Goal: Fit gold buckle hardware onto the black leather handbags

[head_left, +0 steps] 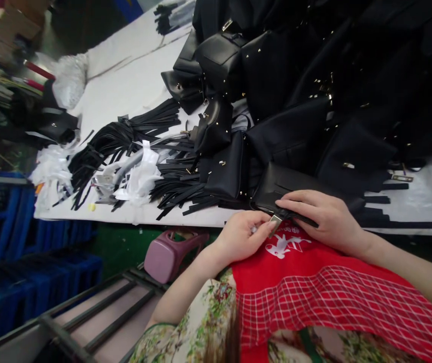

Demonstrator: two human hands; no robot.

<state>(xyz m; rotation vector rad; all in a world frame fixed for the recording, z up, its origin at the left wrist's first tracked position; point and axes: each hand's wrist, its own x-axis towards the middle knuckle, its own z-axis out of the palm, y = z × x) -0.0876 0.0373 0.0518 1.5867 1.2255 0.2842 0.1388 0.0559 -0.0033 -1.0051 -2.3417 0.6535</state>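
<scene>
At the table's front edge lies a black leather bag [289, 182], close against my apron. My left hand [243, 233] pinches a gold-coloured metal buckle [275, 223] between thumb and fingers. A black strap [302, 218] runs from the buckle under my right hand [324, 217], whose fingers are closed over it beside the bag. The right fingertips partly cover the strap and the bag's near edge.
Many black bags [219, 55] are piled across the table [121, 85]. Bundles of black straps [125, 133] and crumpled white wrapping [142, 176] lie to the left. A pink stool [166, 254], a metal rack [98, 312] and blue crates [7, 282] stand below.
</scene>
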